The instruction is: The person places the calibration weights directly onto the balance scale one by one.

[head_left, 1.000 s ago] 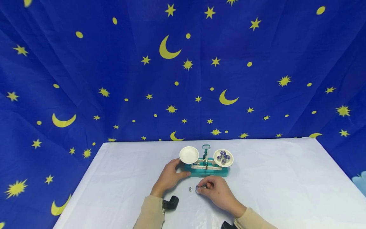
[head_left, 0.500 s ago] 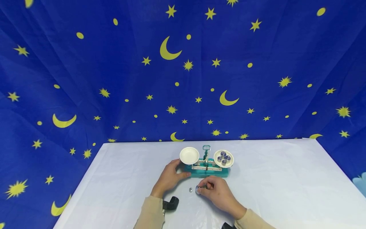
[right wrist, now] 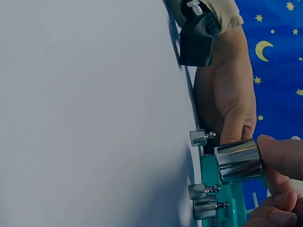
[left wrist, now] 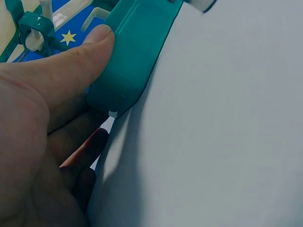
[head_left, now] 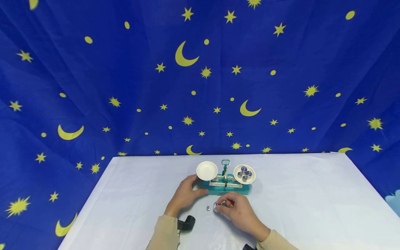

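Note:
A teal balance scale (head_left: 226,190) with two white pans stands on the white table. My left hand (head_left: 183,194) grips the left end of its base (left wrist: 130,56); in the left wrist view the thumb lies on top and the other fingers are partly hidden behind it. Between thumb and fingers, my right hand (head_left: 239,211) pinches a large shiny cylindrical metal weight (right wrist: 236,161), in front of the base. Three smaller metal weights stand nearby in the right wrist view: one apart (right wrist: 198,137) and a pair (right wrist: 204,209) close together.
The left pan (head_left: 207,171) holds nothing. Several metal weights (head_left: 244,169) sit in the right pan (head_left: 236,177). A blue cloth (head_left: 218,86) with yellow moons and stars hangs behind the table (head_left: 312,208). A black wrist-worn device (head_left: 187,223) is beside the left sleeve.

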### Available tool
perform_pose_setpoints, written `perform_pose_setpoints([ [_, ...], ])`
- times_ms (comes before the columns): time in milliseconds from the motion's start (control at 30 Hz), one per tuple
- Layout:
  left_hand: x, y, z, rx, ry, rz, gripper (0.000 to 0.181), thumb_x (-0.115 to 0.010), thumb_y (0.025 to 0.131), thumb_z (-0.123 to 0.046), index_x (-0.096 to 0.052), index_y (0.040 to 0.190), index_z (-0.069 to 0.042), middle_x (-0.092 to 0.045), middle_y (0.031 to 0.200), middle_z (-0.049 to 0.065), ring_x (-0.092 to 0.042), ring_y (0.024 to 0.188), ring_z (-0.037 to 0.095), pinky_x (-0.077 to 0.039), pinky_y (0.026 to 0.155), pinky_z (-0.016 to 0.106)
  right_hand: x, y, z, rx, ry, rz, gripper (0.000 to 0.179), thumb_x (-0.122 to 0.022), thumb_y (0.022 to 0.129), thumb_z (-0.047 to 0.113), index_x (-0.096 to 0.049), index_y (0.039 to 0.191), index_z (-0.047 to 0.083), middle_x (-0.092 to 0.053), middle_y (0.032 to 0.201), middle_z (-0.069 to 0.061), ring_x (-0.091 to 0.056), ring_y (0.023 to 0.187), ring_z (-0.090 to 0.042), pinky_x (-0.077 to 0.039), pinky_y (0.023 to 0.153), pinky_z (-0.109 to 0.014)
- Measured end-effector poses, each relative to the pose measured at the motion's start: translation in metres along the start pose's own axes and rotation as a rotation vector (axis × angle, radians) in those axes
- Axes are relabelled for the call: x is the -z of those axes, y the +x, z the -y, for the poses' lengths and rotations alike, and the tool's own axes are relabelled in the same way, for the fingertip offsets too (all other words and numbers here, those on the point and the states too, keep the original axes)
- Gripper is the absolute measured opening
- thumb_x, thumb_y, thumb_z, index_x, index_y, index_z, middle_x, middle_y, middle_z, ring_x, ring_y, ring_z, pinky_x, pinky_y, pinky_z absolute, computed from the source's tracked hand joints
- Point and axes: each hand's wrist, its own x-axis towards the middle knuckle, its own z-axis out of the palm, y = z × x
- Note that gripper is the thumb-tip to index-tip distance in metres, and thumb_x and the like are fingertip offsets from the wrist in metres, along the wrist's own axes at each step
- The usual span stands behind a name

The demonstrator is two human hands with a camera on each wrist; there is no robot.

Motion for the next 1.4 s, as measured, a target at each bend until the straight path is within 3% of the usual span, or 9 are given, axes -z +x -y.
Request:
perform_pose_setpoints([
  [800, -0.001, -0.003, 0.002, 0.02, -0.002, 0.0, 0.067, -0.081, 0.084, -0.033, -0.058, 0.14, -0.004, -0.058, 0.141, 0.015, -0.047, 0.136, 0.037, -0.033, 0.116, 0.058, 0.003, -0.003, 0.013, 0.025, 0.029, -0.01, 0.011, -0.083, 0.082, 0.021, -0.074, 0.087, 0.017, -0.046, 0.064, 0.004, -0.042, 0.058, -0.006, -0.036, 0.05, -0.02],
  [1400, 0.0, -0.001, 0.0, 0.026, 0.002, 0.004, 0.067, -0.081, 0.085, -0.032, -0.057, 0.14, -0.003, -0.058, 0.141, 0.015, -0.047, 0.136, 0.037, -0.033, 0.116, 0.057, 0.011, 0.002, 0.032, 0.044, 0.013, -0.085, 0.011, -0.084, 0.081, 0.018, -0.074, 0.085, 0.023, -0.049, 0.068, 0.005, -0.045, 0.063, -0.009, -0.038, 0.057, -0.021],
])
